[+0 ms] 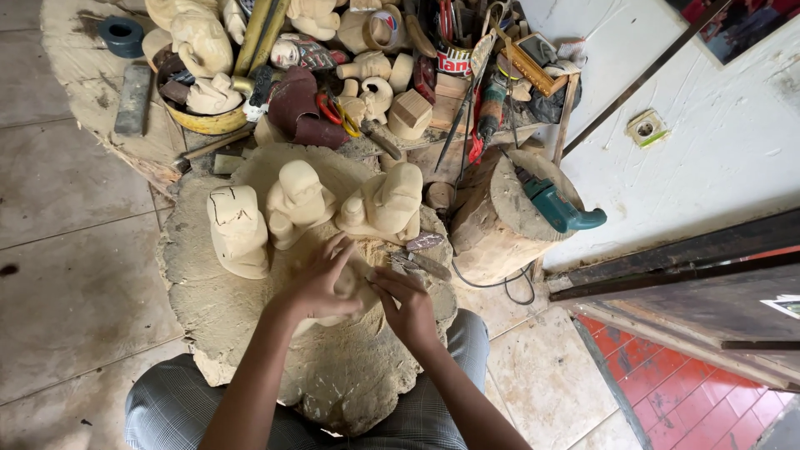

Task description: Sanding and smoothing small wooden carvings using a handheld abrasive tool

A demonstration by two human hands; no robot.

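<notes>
Left hand: the left hand wraps over a pale wooden carving and pins it to the round stump tabletop; its grip is clamped on the carving.
Right hand: the right hand is curled around a small carving tool, its tip at the carving; its grip is closed on the tool.
Carving's place: near the middle of the tabletop, just in front of the person's lap, mostly hidden by both hands.
Neighbours: three rough figures stand in a row just beyond the hands; loose chisels lie right of them.
Further off: a teal power tool rests on a log; a cluttered heap of carvings and tools lies beyond.
Risk: the tool's edge works very near the left fingers, so a slip off the wood would likely cut them.
Second risk: too much pressure could chip the carving or knock the nearest figure over.
</notes>
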